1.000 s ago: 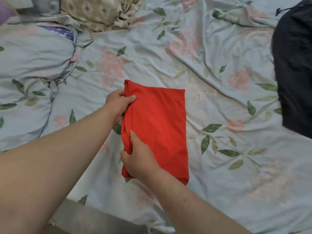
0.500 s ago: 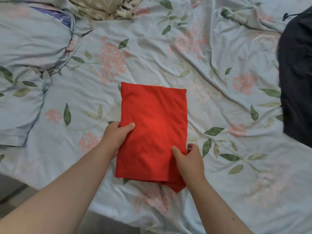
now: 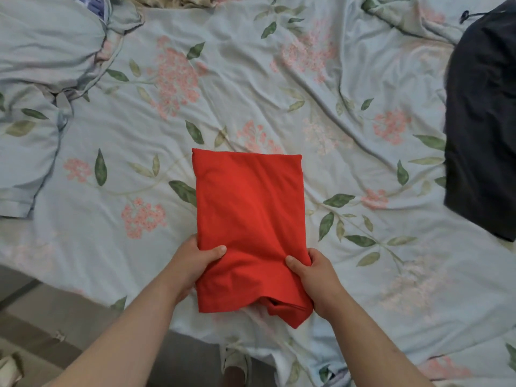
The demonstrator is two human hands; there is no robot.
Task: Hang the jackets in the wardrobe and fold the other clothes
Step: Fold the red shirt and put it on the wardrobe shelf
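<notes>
Head view: one folded red garment is seen on the bed, lying lengthwise near the middle of the near edge, its near end just short of that edge. Two hands are on it. The left hand is closed on the garment's left edge close to the near end, with the thumb laid on top and the fingers tucked underneath. The right hand is closed on the right edge at much the same level, thumb on top and fingers curled round the side. At the near right corner of the garment a lower layer is left showing beneath the top fold.

One dark garment is spread at the right edge of the bed, well apart from the red one and cut off by the frame. One bunched quilt, in the same flowered cloth as the sheet, is heaped at the far left corner. One strip of beige cloth is just visible at the far edge. Below the near edge, the floor and one foot are seen.
</notes>
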